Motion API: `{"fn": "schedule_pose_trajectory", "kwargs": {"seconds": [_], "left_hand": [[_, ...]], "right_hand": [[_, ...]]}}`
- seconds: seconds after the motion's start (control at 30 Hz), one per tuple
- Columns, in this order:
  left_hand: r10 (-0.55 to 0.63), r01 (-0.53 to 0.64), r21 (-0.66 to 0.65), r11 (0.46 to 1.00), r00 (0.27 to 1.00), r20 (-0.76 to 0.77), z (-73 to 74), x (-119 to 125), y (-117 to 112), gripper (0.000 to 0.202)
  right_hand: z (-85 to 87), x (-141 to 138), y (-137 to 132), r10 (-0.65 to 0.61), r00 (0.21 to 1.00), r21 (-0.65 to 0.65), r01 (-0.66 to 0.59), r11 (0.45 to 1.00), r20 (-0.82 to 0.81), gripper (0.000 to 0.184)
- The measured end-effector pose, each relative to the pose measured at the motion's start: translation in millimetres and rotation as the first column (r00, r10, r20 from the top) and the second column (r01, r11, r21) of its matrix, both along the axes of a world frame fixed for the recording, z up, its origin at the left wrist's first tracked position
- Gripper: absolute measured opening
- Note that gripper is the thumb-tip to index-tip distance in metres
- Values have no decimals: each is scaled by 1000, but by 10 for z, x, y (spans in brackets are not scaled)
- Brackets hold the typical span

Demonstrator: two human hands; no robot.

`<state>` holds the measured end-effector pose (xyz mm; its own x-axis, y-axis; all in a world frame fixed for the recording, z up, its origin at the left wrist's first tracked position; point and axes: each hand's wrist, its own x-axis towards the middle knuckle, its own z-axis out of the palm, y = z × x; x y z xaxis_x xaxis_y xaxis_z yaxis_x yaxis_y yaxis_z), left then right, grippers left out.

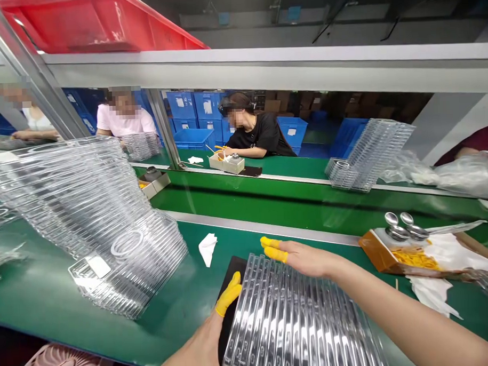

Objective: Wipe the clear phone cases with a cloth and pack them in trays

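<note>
Mostly the view is filled by a ribbed stack of clear plastic trays [297, 320], packed on edge in a row on a flat black pad [232, 279]. Its near end is cut off by the lower frame, and glare blurs the outlines of single trays. The left hand [197, 350] is cropped at the bottom too: only its raised thumb, capped in a yellow rubber finger cot [228, 293], shows against the pad. The other fingers are hidden, so how it holds the stack cannot be told. The right hand [306, 258] hangs palm-down just past the far end, fingers slightly spread, two of them capped in yellow. The green conveyor table [184, 302] also carries a leaning pile of clear trays [122, 256], a white tissue [208, 249] and, at right, an orange cardboard tray [378, 253] holding two silver metal fittings [405, 225].
</note>
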<state>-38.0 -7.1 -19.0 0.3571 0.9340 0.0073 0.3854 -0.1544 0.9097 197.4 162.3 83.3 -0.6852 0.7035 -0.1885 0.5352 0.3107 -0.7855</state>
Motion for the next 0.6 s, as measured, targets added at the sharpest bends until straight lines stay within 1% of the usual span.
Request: {"fn": "schedule_pose_trajectory", "kwargs": {"seconds": [0.07, 0.13, 0.27, 0.4, 0.47, 0.6], "left_hand": [[19, -20, 20, 1000, 999, 46, 50, 22, 50, 143], [26, -29, 28, 999, 997, 75, 90, 50, 94, 140], [-10, 9, 42, 999, 1000, 18, 117, 57, 124, 135], [-35, 38, 97, 995, 999, -39, 119, 36, 59, 128], [-31, 40, 120, 992, 997, -72, 132, 57, 18, 130], [66, -56, 152, 987, 996, -60, 150, 144, -8, 143]], "right_hand": [[-40, -85, 18, 38, 999, -6, -38, 999, 13, 51], [-58, -97, 9, 83, 996, -24, -83, 996, 35, 51], [-24, -78, -10, 151, 984, -75, -145, 987, 90, 55], [-39, -95, 22, 151, 982, -90, -141, 986, 116, 58], [-69, -97, 38, 131, 982, -74, -122, 990, 134, 57], [-79, -63, 25, 125, 972, -59, -115, 992, 199, 59]]}}
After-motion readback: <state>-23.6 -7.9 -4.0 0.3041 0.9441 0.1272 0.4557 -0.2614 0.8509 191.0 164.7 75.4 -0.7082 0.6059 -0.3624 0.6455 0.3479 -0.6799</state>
